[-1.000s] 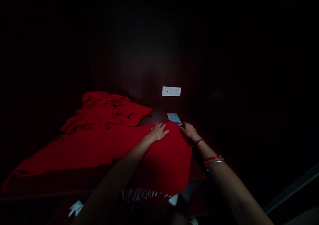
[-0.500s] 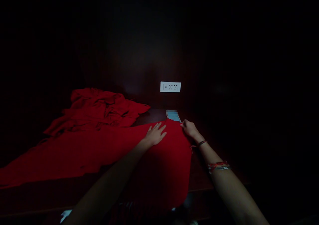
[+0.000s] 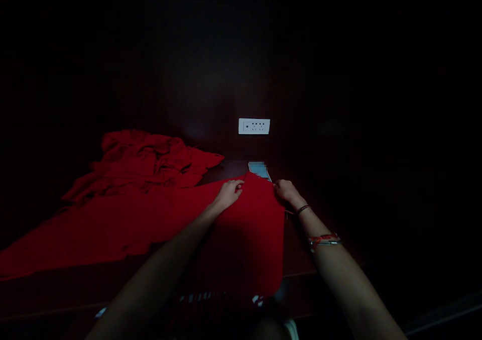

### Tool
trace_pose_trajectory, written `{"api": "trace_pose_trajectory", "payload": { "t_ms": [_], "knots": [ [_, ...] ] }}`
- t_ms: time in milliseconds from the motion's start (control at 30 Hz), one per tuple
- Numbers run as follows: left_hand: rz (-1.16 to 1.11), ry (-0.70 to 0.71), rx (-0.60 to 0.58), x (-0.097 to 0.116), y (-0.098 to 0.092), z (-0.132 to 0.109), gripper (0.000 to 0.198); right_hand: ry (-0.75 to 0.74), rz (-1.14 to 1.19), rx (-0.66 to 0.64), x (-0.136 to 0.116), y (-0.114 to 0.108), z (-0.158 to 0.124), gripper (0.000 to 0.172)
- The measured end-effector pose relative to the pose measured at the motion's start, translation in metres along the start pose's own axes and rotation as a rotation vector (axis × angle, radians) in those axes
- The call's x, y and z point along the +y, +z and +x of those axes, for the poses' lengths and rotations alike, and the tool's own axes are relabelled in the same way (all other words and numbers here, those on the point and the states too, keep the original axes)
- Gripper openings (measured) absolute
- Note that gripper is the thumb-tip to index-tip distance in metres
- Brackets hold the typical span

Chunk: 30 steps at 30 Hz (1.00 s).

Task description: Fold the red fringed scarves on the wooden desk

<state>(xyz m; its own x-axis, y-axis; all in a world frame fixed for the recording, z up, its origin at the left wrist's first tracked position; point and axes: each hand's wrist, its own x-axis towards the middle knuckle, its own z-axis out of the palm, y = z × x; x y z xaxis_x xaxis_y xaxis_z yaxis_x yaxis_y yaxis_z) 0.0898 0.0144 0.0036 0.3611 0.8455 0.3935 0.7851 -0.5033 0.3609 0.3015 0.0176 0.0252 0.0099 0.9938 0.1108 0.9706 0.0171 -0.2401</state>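
A red fringed scarf (image 3: pixel 256 234) lies across the dark wooden surface, its fringe hanging over the front edge. At its far edge, my left hand (image 3: pixel 229 193) rests on the cloth with its fingers curled and drawn together on the fabric. My right hand (image 3: pixel 288 190) is closed, pinching the scarf's far right corner. Just beyond that corner a small light-blue flat item (image 3: pixel 259 169) sticks out, partly covered by the cloth. To the left, the scarf stretches out in a long strip towards a crumpled heap of red cloth (image 3: pixel 150 159).
A white wall socket panel (image 3: pixel 254 126) is set in the dark back wall. The dark wooden surface (image 3: pixel 301 259) ends in a front edge below my arms. Much of the right side is too dark to make out.
My left hand's fingers, earlier spread flat on the scarf, have curled in near its far edge. My right hand stays pinched at the corner. The view has shifted slightly.
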Motion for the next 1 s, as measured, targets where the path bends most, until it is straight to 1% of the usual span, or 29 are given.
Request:
{"api": "trace_pose_trajectory", "payload": {
  "t_ms": [100, 200, 233, 300, 367, 433, 500, 533, 567, 633, 667, 767, 867, 933, 1000],
  "knots": [
    [-0.222, -0.074, 0.065, 0.004, -0.008, 0.005, 0.027, -0.028, 0.019, 0.041, 0.0, -0.007, -0.001, 0.022],
    [-0.369, -0.134, 0.109, 0.004, -0.024, 0.007, 0.027, -0.069, 0.043, 0.131, -0.009, -0.013, -0.006, 0.025],
    [-0.394, -0.167, 0.105, 0.002, -0.029, 0.007, 0.028, -0.077, 0.048, 0.163, -0.014, -0.015, -0.008, 0.026],
    [-0.392, -0.238, 0.029, -0.005, -0.035, 0.004, 0.028, -0.045, 0.041, 0.192, -0.02, -0.017, -0.015, 0.029],
    [-0.356, -0.288, -0.083, -0.013, -0.035, -0.002, 0.026, 0.054, 0.035, 0.145, -0.023, -0.018, -0.021, 0.04],
    [-0.347, -0.299, -0.149, -0.02, -0.03, -0.008, 0.024, 0.16, 0.078, 0.028, -0.02, -0.018, -0.024, 0.05],
    [-0.37, -0.299, -0.157, -0.025, -0.024, -0.013, 0.022, 0.212, 0.183, -0.069, -0.015, -0.018, -0.023, 0.049],
    [-0.385, -0.298, -0.16, -0.026, -0.022, -0.014, 0.022, 0.219, 0.272, -0.082, -0.013, -0.017, -0.022, 0.044],
    [-0.401, -0.298, -0.16, -0.026, -0.021, -0.015, 0.022, 0.219, 0.38, -0.072, -0.011, -0.017, -0.021, 0.037],
    [-0.436, -0.298, -0.156, -0.024, -0.021, -0.015, 0.023, 0.214, 0.591, -0.012, -0.011, -0.015, -0.019, 0.022],
    [-0.454, -0.298, -0.152, -0.023, -0.023, -0.016, 0.025, 0.211, 0.675, 0.017, -0.012, -0.014, -0.018, 0.019],
    [-0.504, -0.3, -0.125, -0.016, -0.032, -0.017, 0.032, 0.21, 0.811, 0.056, -0.019, -0.012, -0.02, 0.026],
    [-0.583, -0.355, -0.095, -0.011, -0.041, -0.021, 0.039, 0.193, 0.933, 0.063, -0.024, -0.013, -0.024, 0.036],
    [-0.564, -0.39, -0.148, -0.011, -0.046, -0.024, 0.04, 0.163, 0.981, 0.033, -0.024, -0.015, -0.028, 0.04],
    [-0.439, -0.368, -0.253, -0.012, -0.048, -0.027, 0.039, 0.108, 0.939, -0.055, -0.022, -0.016, -0.03, 0.043]
  ]
}}
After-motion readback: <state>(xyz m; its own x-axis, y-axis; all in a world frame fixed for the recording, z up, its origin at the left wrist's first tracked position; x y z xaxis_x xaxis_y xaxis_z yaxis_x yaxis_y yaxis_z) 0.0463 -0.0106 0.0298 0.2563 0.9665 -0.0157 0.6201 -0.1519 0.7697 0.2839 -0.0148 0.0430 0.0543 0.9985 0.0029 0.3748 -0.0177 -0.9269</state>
